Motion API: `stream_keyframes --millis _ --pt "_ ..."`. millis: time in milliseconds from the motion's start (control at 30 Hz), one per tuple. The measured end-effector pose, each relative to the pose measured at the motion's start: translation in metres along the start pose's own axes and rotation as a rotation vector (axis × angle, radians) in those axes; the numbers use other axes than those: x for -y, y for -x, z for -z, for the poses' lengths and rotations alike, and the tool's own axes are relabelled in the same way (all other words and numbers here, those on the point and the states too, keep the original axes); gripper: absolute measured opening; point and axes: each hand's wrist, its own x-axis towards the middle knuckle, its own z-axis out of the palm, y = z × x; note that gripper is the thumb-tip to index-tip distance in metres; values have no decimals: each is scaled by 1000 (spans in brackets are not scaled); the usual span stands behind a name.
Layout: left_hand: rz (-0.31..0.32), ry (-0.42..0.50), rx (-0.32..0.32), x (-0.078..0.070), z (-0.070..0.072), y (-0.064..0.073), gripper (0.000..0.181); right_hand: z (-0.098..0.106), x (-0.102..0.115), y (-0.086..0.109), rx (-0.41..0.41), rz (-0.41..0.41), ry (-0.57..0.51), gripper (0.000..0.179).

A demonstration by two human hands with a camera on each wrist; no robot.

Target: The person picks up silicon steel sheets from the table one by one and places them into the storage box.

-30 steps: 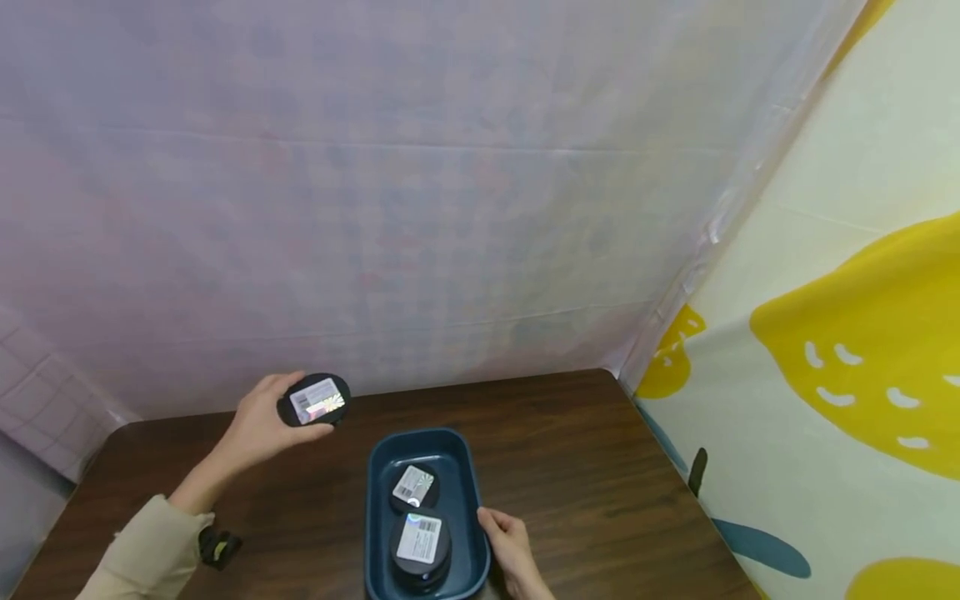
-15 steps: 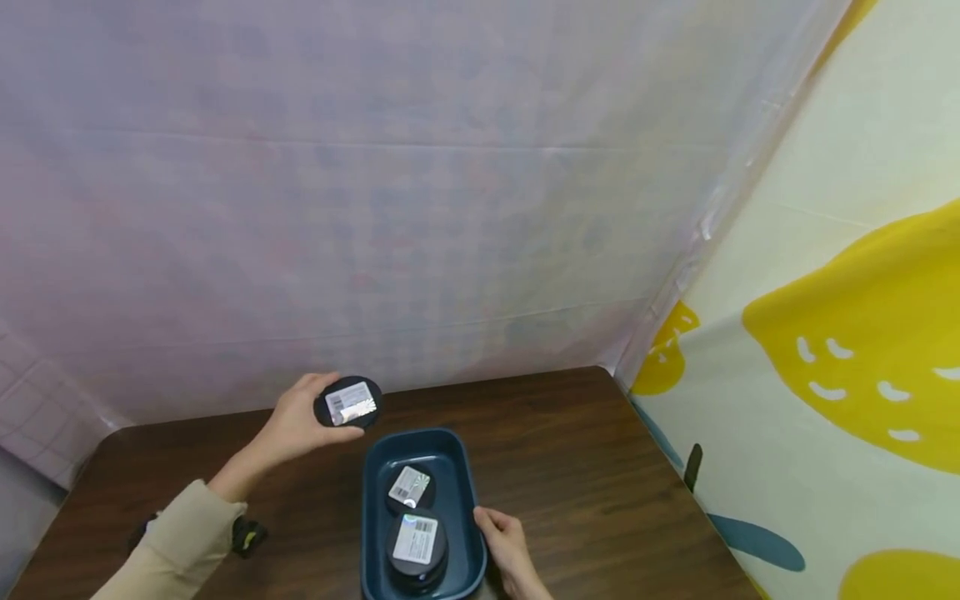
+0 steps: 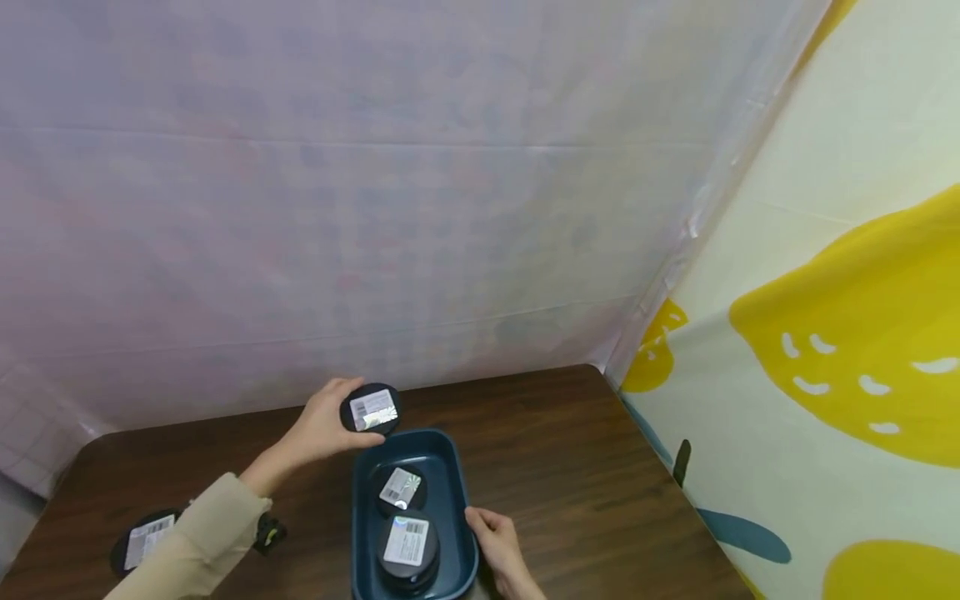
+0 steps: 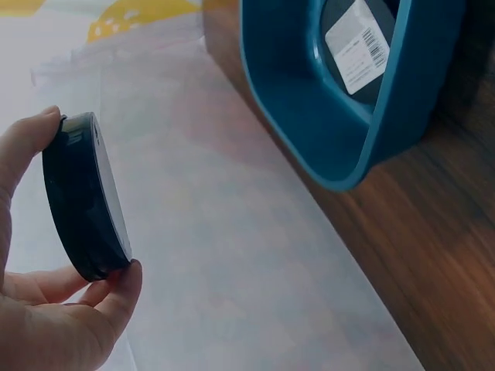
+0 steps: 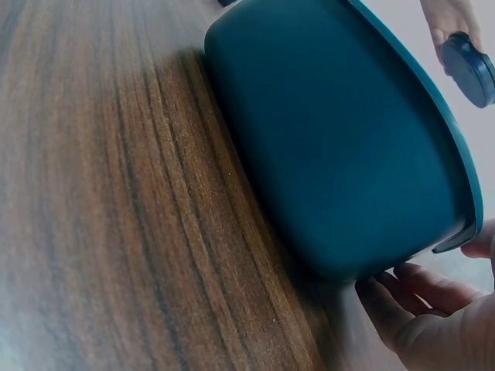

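My left hand (image 3: 324,429) pinches a flat, round black container (image 3: 371,409) by its edge, thumb on one side and fingers on the other. A white barcode label on it faces the head camera. It is held up near the far left corner of a deep blue tray (image 3: 459,492). Inside the tray sit a smaller-looking black container (image 3: 401,488) and, nearer me, a thicker-looking one (image 3: 408,543), both labelled. My right hand (image 3: 500,543) grips the tray's right side; in the right wrist view the fingertips (image 5: 379,297) press under its wall and the thumb is at the rim.
Another labelled black container (image 3: 144,540) lies on the brown wooden table (image 3: 570,467) at the left, partly hidden by my left sleeve (image 3: 217,533). A pale sheet (image 3: 420,208) hangs behind the table, and a lemon-patterned cloth (image 3: 847,358) covers the right side.
My left hand has moved right with the container, closer to the tray. The container on the left of the table has come out from behind the sleeve. My right hand keeps its grip.
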Motion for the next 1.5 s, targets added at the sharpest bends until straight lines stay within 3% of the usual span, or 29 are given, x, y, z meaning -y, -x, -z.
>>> stream_keyframes --millis 300,467,667,1167,1500 --pt "-60 22 58 -8 -15 -8 87 -2 -26 -14 -5 5 7 35" --pt "-108 14 60 -6 -25 -8 87 -4 -14 -7 -6 5 25 34" --pt "-103 1 82 1 -37 -3 87 -4 -27 -14 -21 -8 51 35" --pt "-92 -7 120 19 -69 11 87 -4 -28 -11 -19 -11 12 36" --pt "-90 -1 136 25 -78 15 86 -3 -28 -11 -25 2 21 37"
